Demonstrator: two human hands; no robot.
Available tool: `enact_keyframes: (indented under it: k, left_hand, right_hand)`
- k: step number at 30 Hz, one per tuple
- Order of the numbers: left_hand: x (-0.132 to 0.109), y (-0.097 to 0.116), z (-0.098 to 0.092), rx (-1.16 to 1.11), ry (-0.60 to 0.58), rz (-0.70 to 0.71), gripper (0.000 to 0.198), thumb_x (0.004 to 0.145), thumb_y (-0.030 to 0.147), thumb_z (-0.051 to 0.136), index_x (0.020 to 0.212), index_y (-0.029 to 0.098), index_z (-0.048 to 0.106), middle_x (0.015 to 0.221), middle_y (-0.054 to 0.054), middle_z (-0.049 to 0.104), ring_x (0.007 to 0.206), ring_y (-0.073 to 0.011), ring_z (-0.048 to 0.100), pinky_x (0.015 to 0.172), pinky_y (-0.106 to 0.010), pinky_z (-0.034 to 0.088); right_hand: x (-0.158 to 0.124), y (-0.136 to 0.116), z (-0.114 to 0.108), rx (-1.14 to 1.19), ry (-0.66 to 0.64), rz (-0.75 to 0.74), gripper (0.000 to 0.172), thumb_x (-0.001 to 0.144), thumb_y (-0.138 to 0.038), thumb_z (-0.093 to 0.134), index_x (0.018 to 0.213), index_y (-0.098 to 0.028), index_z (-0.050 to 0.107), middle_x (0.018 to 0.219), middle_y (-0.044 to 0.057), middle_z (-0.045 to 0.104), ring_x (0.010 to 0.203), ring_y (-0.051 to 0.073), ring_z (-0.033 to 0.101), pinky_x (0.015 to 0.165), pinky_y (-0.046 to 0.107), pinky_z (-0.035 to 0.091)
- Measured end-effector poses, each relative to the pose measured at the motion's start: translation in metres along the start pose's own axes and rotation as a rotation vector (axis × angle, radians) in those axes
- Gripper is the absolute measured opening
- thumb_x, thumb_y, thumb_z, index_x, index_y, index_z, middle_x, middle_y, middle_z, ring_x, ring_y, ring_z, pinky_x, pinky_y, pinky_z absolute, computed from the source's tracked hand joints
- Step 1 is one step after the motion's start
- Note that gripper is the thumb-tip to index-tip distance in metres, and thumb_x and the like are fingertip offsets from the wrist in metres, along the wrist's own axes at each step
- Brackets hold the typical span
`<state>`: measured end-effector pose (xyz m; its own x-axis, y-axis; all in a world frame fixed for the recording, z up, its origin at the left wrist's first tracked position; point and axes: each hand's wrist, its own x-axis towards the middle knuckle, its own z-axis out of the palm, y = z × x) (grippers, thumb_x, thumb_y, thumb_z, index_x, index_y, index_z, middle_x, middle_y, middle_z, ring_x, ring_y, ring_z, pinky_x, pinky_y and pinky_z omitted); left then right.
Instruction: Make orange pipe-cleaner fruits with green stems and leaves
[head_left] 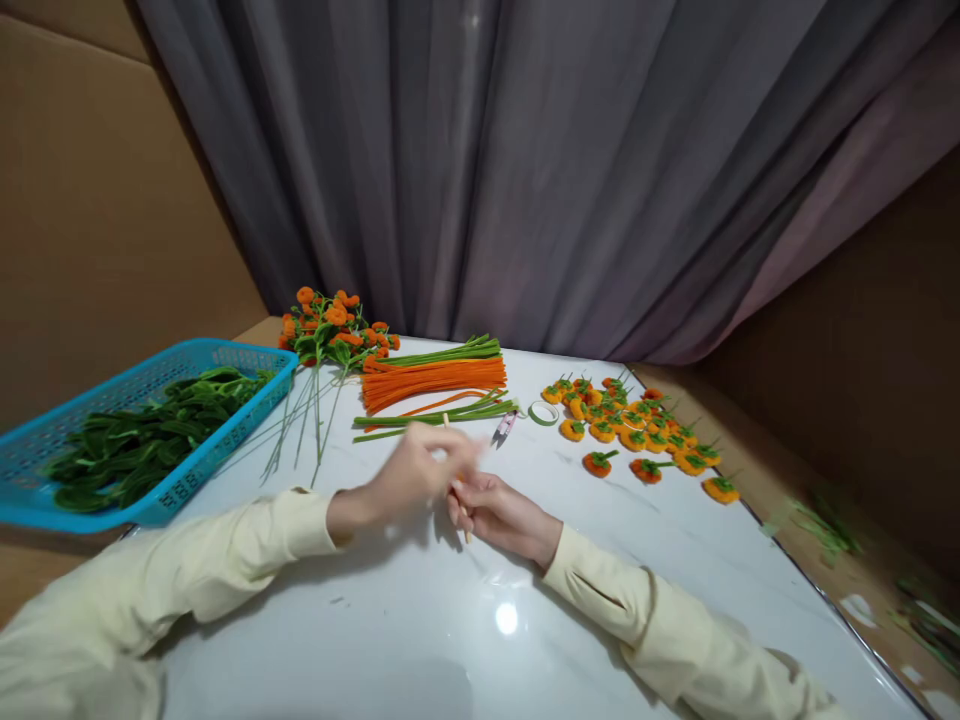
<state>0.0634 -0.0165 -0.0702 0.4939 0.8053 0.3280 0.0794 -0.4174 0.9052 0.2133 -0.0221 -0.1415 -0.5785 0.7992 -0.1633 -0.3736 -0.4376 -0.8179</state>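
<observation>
Near the middle of the table, my right hand is closed around a thin wooden stick, whose lower end pokes out below the fingers. The stick's upper tip shows beyond my left hand. That hand is raised just left of the right one, fingers bent, their tips smeared by motion; whether they hold anything is unclear. Beyond the hands lie a bundle of orange pipe cleaners and several green pipe cleaners. Small pink-handled scissors lie beside a roll of green tape.
A blue plastic basket of fuzzy green leaves stands on the left. Orange flowers on stems lie at the back left. Several orange flower heads spread across the right side. Green scraps lie beyond the table's right edge.
</observation>
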Motion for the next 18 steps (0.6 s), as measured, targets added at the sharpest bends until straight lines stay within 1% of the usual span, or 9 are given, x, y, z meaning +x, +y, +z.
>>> enact_keyframes:
  k: [1,2,4,5,6,7,10,14,18]
  left_hand:
    - [0.012,-0.013,-0.011,0.02,0.255,-0.094,0.046,0.083,0.042,0.054,0.044,0.018,0.047,0.045,0.001,0.049,0.048,-0.011,0.045,0.056,-0.025,0.042]
    - [0.019,-0.027,-0.02,0.024,0.341,-0.123,0.046,0.082,0.043,0.053,0.045,0.019,0.043,0.046,0.003,0.044,0.046,-0.0104,0.042,0.052,-0.024,0.04]
    - [0.021,-0.05,-0.028,0.008,0.4,-0.175,0.038,0.081,0.047,0.053,0.056,0.018,0.049,0.054,0.002,0.05,0.048,-0.011,0.045,0.049,-0.024,0.039]
    - [0.019,-0.059,-0.028,-0.057,0.393,-0.239,0.034,0.077,0.049,0.058,0.065,0.017,0.055,0.065,0.0,0.057,0.055,-0.0122,0.051,0.053,-0.024,0.042]
    - [0.016,-0.065,-0.026,-0.136,0.35,-0.281,0.034,0.076,0.05,0.059,0.075,0.016,0.06,0.077,-0.003,0.062,0.067,-0.0143,0.057,0.062,-0.025,0.046]
    - [0.015,-0.068,-0.022,-0.218,0.267,-0.313,0.037,0.077,0.051,0.058,0.082,0.014,0.062,0.086,-0.006,0.064,0.076,-0.0163,0.059,0.07,-0.027,0.047]
    - [0.016,-0.065,-0.007,-0.426,0.054,-0.348,0.041,0.081,0.05,0.056,0.092,0.011,0.065,0.094,-0.011,0.067,0.089,-0.02,0.061,0.085,-0.033,0.045]
    - [0.024,-0.055,0.004,-0.495,-0.012,-0.344,0.036,0.08,0.046,0.059,0.087,0.012,0.067,0.082,-0.009,0.069,0.08,-0.019,0.062,0.08,-0.031,0.046]
    - [0.025,-0.055,0.006,-0.533,-0.039,-0.381,0.032,0.08,0.043,0.062,0.08,0.011,0.068,0.075,-0.008,0.068,0.073,-0.0163,0.061,0.073,-0.028,0.047]
  right_hand:
    - [-0.002,0.001,0.002,0.004,0.011,-0.011,0.032,0.069,-0.036,0.075,0.074,-0.013,0.053,0.062,-0.001,0.055,0.051,0.006,0.047,0.048,0.019,0.036]
    - [-0.003,0.001,0.003,0.01,0.021,-0.02,0.031,0.071,-0.036,0.074,0.074,-0.013,0.053,0.062,-0.001,0.056,0.05,0.006,0.046,0.047,0.02,0.037]
    - [-0.006,0.003,0.006,0.016,0.038,-0.04,0.029,0.073,-0.035,0.072,0.074,-0.013,0.053,0.062,-0.001,0.057,0.048,0.006,0.045,0.046,0.02,0.037]
    - [-0.008,0.003,0.008,0.016,0.045,-0.05,0.029,0.074,-0.035,0.072,0.073,-0.013,0.053,0.062,-0.001,0.057,0.048,0.006,0.045,0.046,0.02,0.038]
    - [-0.009,0.004,0.009,0.016,0.052,-0.058,0.028,0.074,-0.034,0.071,0.072,-0.013,0.053,0.062,-0.001,0.057,0.048,0.006,0.045,0.046,0.02,0.038]
    - [-0.01,0.005,0.009,0.014,0.057,-0.065,0.028,0.074,-0.034,0.071,0.072,-0.013,0.053,0.061,0.0,0.057,0.048,0.006,0.046,0.046,0.02,0.038]
    - [-0.013,0.006,0.01,0.012,0.069,-0.073,0.027,0.075,-0.034,0.071,0.076,-0.012,0.055,0.062,0.001,0.059,0.047,0.007,0.046,0.045,0.02,0.039]
    - [-0.013,0.006,0.009,0.003,0.052,-0.089,0.027,0.074,-0.034,0.072,0.077,-0.012,0.056,0.062,0.002,0.061,0.046,0.007,0.048,0.046,0.021,0.04]
    - [-0.013,0.007,0.009,-0.004,0.045,-0.102,0.029,0.074,-0.035,0.072,0.07,-0.011,0.055,0.063,0.003,0.061,0.047,0.008,0.048,0.046,0.022,0.042]
